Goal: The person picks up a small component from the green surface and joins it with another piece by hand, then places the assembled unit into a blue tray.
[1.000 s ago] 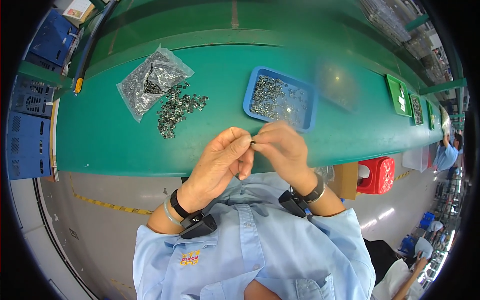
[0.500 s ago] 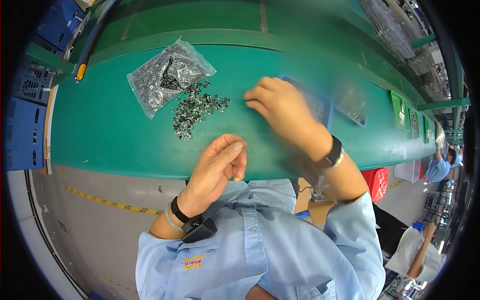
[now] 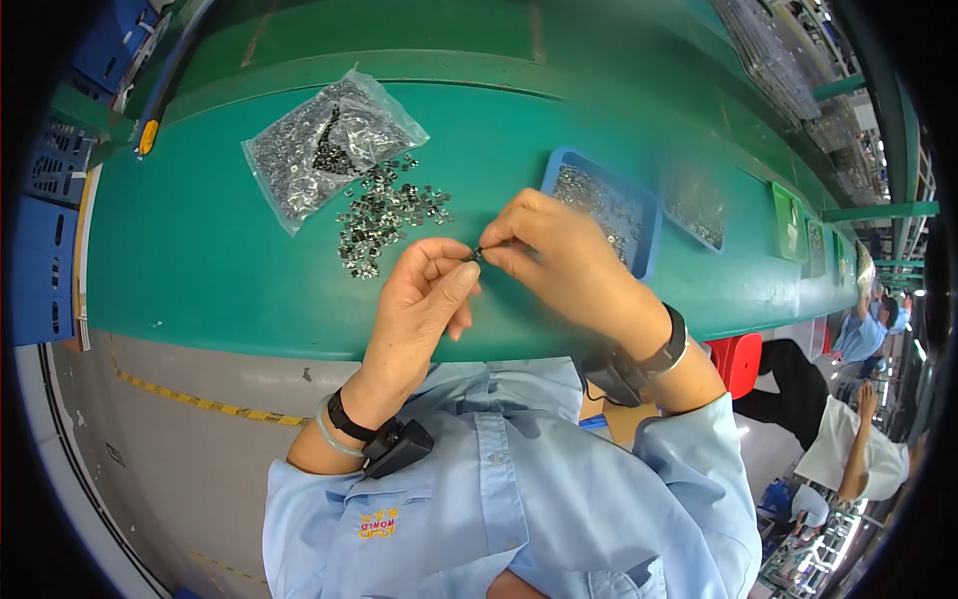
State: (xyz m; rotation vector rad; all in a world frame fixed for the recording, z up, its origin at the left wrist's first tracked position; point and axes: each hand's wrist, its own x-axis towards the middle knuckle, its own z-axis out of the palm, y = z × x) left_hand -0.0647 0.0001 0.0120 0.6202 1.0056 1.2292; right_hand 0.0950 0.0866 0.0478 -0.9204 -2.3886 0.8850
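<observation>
A small dark part (image 3: 477, 256) is pinched between the fingertips of both my hands, just above the green work surface. My left hand (image 3: 421, 299) is closed, its thumb and forefinger at the part's left side. From the right, my right hand (image 3: 564, 255) meets it with thumb and forefinger pressed together. Fingertips hide most of the part, and its exact kind is too small to make out. Left of my hands lies a loose pile of small black-and-silver pieces (image 3: 384, 220). They spread out beside a clear plastic bag (image 3: 289, 160) full of similar pieces.
A blue tray (image 3: 649, 250) with small metal pieces stands right of my right hand. Beyond it are another container (image 3: 699, 205) of small parts and a green tray (image 3: 788, 225). A yellow-tipped tool (image 3: 148, 138) lies far left. Other people sit at far right.
My right hand has come left and down from near the blue tray to meet my left hand, which has risen slightly. A small dark part now shows between their fingertips.
</observation>
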